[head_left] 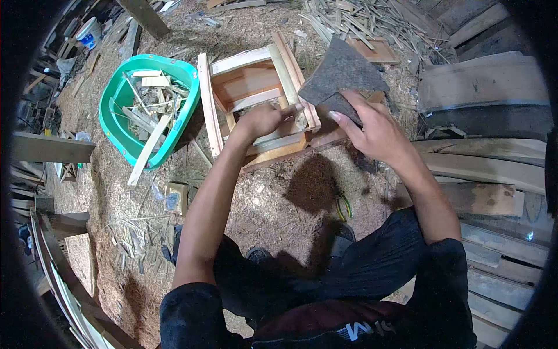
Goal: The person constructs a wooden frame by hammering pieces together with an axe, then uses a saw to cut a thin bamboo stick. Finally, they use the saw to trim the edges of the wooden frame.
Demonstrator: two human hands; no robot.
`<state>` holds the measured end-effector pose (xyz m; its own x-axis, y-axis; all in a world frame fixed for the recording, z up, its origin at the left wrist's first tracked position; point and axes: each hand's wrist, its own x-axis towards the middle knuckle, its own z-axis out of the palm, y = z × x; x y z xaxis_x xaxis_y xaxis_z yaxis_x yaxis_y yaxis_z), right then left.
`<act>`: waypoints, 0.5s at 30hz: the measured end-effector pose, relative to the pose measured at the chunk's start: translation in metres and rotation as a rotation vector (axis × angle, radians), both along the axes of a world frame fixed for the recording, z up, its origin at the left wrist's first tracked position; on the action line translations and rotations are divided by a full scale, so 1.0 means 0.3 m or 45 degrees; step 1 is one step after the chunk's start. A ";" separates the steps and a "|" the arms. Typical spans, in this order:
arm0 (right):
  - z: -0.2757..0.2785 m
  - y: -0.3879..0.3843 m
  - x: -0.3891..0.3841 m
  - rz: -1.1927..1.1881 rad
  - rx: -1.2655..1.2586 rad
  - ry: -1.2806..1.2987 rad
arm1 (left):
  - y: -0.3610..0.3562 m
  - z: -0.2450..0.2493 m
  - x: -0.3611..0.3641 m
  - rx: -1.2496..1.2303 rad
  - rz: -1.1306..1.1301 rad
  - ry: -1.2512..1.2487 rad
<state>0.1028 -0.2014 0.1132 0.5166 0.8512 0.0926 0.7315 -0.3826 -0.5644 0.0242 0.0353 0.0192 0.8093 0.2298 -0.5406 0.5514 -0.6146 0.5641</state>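
Observation:
My right hand point(375, 131) pinches the folded near end of a dark grey sheet of sandpaper point(343, 67), thumb on top. The sheet's wide part spreads away from me, beside the right side of a wooden frame point(243, 60). This frame is box-like, built of pale and reddish pieces, and lies on the ground ahead of me. Over its inside is my left hand point(263, 122), curled with one finger reaching to the right rail. Whether anything is inside its curled fingers is hidden.
Left of the frame stands a green tub point(107, 125) of wood offcuts, one strip point(150, 150) leaning over its rim. Planks point(482, 168) line the right side. Scrap sticks point(343, 23) lie at the back. Green-handled pliers point(343, 208) rest near my feet on sawdust-covered ground.

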 end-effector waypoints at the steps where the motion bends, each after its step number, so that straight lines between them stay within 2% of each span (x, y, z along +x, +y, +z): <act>1: 0.006 -0.003 -0.005 -0.012 -0.027 0.051 | -0.001 0.000 0.002 -0.018 0.000 0.014; 4: -0.120 -0.020 -0.006 0.038 -0.216 -0.116 | 0.016 -0.060 0.005 -0.048 -0.006 -0.072; 7: -0.090 -0.007 0.011 0.064 -0.051 0.077 | 0.026 -0.091 0.013 -0.013 -0.095 -0.161; 8: -0.073 0.000 0.011 0.007 -0.021 0.101 | 0.029 -0.095 0.011 -0.023 -0.059 -0.136; 10: -0.043 0.007 0.007 -0.112 0.034 0.157 | -0.005 0.003 -0.011 -0.047 0.009 -0.077; 13: -0.019 -0.006 -0.013 -0.132 0.009 0.128 | 0.009 -0.031 0.003 -0.032 -0.024 -0.035; 15: -0.108 -0.028 -0.008 0.077 0.012 -0.041 | 0.012 -0.058 0.003 -0.003 -0.021 -0.081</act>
<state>0.1004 -0.2099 0.0809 0.4609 0.8798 0.1166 0.7708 -0.3317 -0.5438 0.0250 0.0389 0.0018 0.8457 0.2151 -0.4884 0.5043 -0.6218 0.5993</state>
